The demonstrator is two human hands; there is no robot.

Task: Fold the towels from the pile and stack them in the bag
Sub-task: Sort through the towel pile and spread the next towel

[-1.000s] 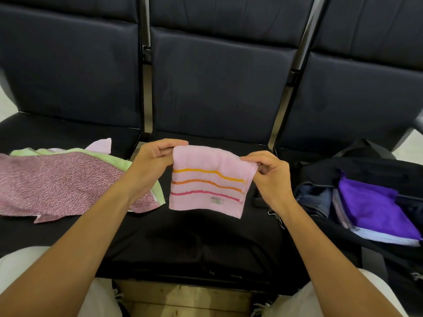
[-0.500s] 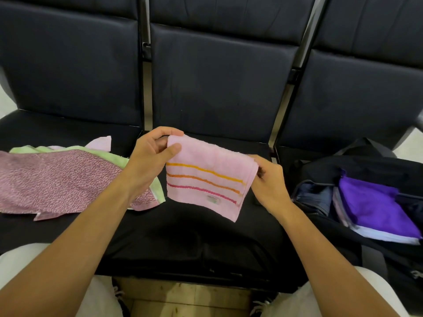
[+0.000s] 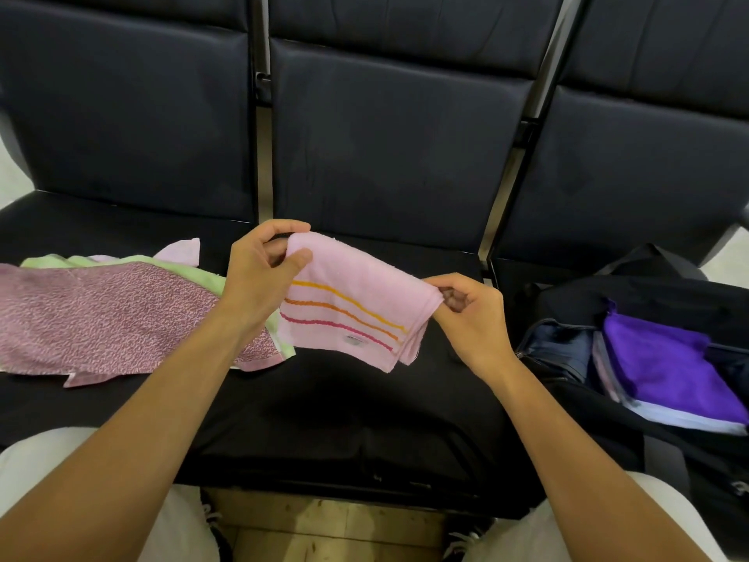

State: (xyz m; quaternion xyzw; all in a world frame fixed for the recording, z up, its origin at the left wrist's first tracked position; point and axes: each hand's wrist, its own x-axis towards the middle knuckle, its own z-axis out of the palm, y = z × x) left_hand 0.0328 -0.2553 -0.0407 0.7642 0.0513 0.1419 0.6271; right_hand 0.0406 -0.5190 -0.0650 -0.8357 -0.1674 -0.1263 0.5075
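Now you hold the pink towel (image 3: 344,306) in the air over the middle seat (image 3: 344,407), folded, long axis sloping down to your right. Left hand (image 3: 259,273) pinches the upper left corner; right hand (image 3: 466,314) pinches the right edge, fingers curled round it. Bag (image 3: 575,407) lies to the right, just beyond the right hand, which is the nearer one. Pile (image 3: 113,318) sits left.

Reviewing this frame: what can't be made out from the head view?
- Pile: cut off by the left edge; the towels under the top one are mostly covered, count unclear.
- Bag: runs off the right edge; what lies under the purple towel is hidden.
- Pink towel: label print too small to read.
- Right hand: fingertips hidden behind the towel's corner.
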